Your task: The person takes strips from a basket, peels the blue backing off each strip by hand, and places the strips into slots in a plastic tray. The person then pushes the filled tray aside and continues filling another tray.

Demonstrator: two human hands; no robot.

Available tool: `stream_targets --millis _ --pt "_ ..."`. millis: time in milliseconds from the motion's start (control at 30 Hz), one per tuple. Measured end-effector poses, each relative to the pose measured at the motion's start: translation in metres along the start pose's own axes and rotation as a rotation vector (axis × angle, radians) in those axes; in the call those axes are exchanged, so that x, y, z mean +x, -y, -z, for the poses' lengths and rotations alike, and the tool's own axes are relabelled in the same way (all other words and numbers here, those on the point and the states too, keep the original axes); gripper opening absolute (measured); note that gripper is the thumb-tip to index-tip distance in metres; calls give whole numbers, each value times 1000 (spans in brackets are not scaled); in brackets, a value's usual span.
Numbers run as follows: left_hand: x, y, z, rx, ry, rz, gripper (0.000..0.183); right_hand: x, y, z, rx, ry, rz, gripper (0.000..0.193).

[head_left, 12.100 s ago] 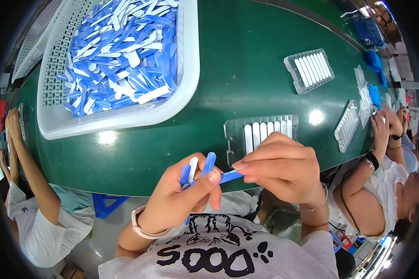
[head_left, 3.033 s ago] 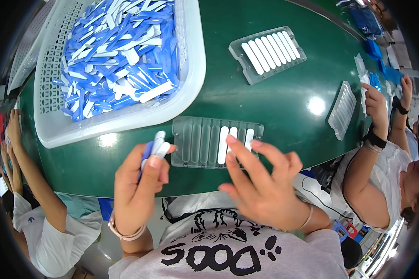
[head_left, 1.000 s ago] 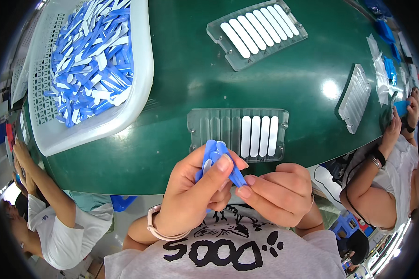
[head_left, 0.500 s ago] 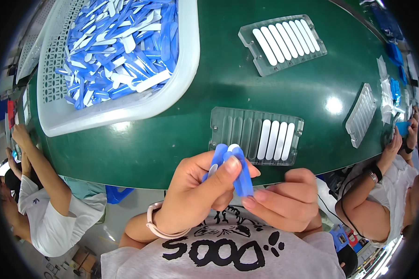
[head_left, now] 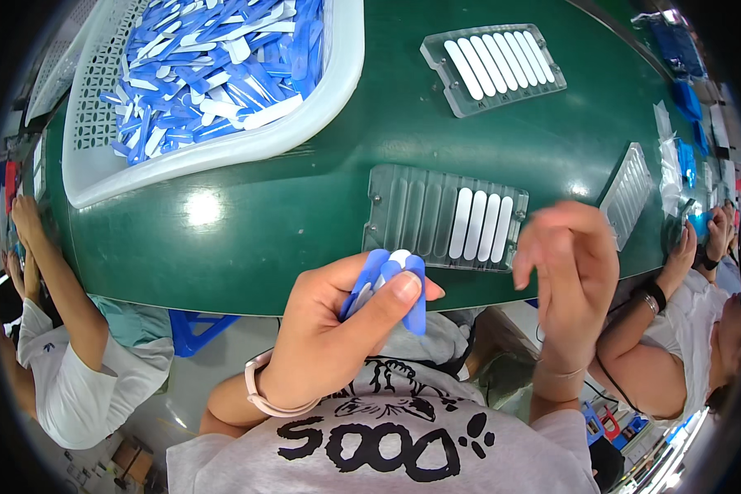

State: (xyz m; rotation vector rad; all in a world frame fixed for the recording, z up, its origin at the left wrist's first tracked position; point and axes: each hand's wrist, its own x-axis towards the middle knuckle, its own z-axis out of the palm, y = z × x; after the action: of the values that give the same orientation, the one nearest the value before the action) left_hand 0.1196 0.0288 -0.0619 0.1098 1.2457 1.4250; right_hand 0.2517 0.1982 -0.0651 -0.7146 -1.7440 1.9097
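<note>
The right hand (head_left: 570,272) has left the bundle and now hovers empty, fingers loosely apart, beside the clear slotted tray (head_left: 445,216), while the left hand (head_left: 337,329) stays pinched on a fan of blue and white strips (head_left: 389,276), held ready at the green table (head_left: 247,214) edge.

A factory assembly line: seated workers flank a green conveyor belt (head_left: 247,222) carrying slotted trays (head_left: 445,216) and a parts basket (head_left: 222,148).
</note>
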Motion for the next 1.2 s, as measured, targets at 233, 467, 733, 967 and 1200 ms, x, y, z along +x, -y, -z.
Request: stream_targets --millis 233,467,733,967,1200 --pt "-6 8 4 132 -147 -206 23 42 31 -4 -642 299 -21 9" --pt "-8 1 13 237 -130 -269 26 77 28 -12 -805 682 231 4" --pt "-3 6 15 231 -122 -289 24 91 28 -16 -1062 624 127 43" --pt "-3 -5 19 111 38 -106 28 74 34 -29 -850 714 302 36" --pt "0 -6 17 46 146 27 29 68 19 -17 -829 412 267 28"
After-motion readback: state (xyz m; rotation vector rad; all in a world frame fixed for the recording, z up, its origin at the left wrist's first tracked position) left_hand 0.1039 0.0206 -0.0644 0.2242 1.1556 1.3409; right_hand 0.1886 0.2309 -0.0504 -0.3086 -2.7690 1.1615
